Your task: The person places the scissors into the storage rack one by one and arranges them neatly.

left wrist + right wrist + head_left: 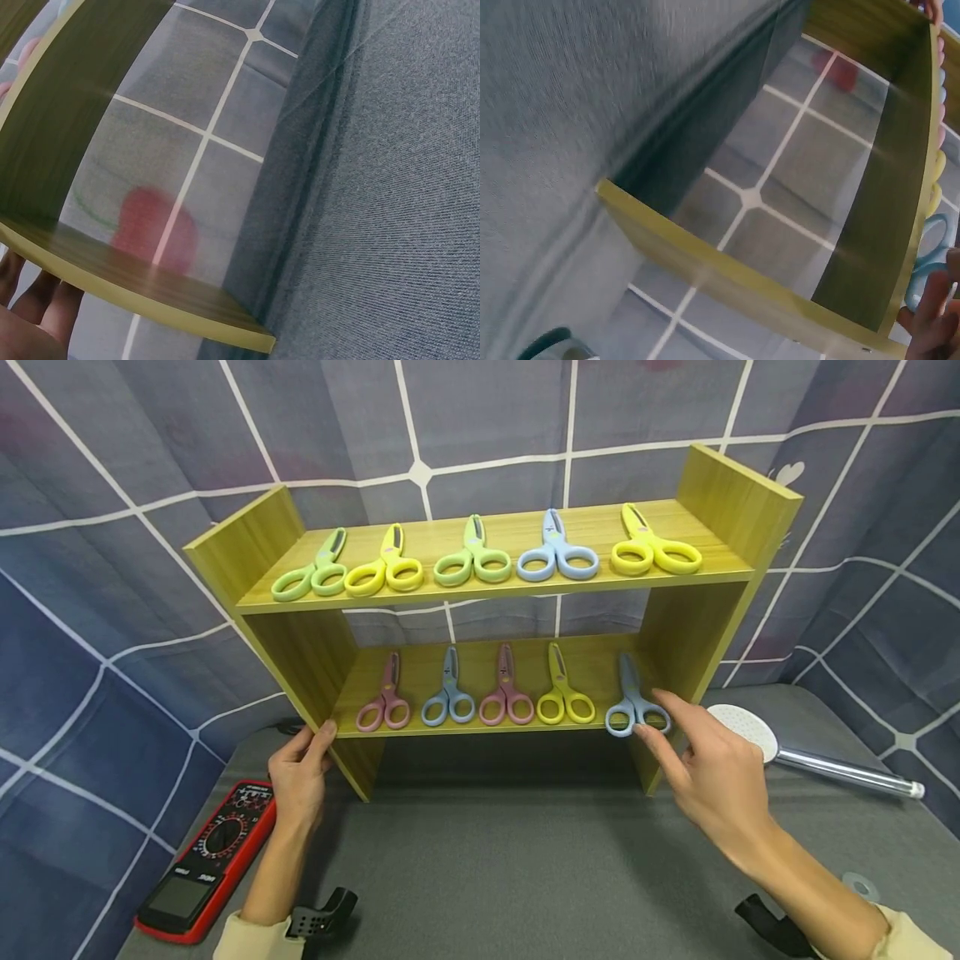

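A two-tier wooden shelf (pixel 491 595) stands in the middle of the head view, with scissors in a row on each tier. My left hand (pixel 300 774) grips its left side panel, thumb at the front edge; in the left wrist view the fingers (pixel 60 307) lie against the panel's outer side. At the lower tier's right end, my right hand (pixel 716 768) pinches a handle loop of the blue scissors (pixel 628 685) between thumb and index finger. Left of it lie yellow scissors (pixel 557 672), pink scissors (pixel 506 672), another blue pair (pixel 450 675) and another pink pair (pixel 389 681).
Green, yellow and blue scissors (pixel 553 539) line the upper tier. A red and black multimeter (pixel 213 852) lies left of my left arm. To the right are a shower head (pixel 750 731) with a chrome handle and a pale ring (pixel 859 885). Checked cloth hangs behind the grey tabletop (pixel 480 868).
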Demonstrator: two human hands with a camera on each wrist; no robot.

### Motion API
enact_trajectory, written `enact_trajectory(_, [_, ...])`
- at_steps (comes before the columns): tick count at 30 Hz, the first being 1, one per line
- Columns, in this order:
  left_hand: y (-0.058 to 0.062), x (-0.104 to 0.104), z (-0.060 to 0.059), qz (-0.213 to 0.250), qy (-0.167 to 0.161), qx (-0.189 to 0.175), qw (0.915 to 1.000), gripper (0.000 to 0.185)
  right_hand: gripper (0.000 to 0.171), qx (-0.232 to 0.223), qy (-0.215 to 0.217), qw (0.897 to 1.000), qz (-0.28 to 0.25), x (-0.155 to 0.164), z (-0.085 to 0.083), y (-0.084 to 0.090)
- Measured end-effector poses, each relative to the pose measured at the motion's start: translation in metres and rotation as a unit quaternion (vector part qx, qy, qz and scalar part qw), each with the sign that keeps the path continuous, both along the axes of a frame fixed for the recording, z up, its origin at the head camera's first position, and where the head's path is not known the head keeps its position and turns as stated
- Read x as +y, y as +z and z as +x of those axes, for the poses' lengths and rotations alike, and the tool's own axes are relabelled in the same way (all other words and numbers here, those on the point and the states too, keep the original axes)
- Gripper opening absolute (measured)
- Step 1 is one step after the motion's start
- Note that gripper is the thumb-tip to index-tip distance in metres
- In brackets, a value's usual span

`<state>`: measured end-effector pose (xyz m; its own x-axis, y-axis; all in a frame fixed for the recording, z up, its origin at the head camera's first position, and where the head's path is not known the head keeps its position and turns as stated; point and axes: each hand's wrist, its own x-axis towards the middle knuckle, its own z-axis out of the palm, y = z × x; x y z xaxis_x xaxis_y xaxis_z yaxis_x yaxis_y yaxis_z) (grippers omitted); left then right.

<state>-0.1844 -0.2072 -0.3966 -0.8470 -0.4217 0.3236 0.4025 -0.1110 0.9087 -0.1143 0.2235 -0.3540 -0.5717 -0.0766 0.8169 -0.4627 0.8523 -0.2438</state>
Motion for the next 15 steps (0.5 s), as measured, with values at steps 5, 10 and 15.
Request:
enact_trajectory(5, [-0.0002,0.0003,0.0001,0.001,0.003,-0.002,1.0000,0.016,0.040,-0.019,-0.032,0.998,0.051,-0.0040,-0.0096,0.0024])
enact_trajectory(10, [0.0001,0.0011,0.0004,0.000,0.000,-0.004,1.0000,0.017,0.039,-0.046,-0.047,0.996,0.061,-0.0044,-0.0124,0.0040])
enact_trajectory(15, [0.0000,0.0002,0.0064,-0.045,0.011,-0.038,0.9982,0.026,0.042,-0.058,-0.031,0.996,0.060,-0.0043,-0.0068,0.0010])
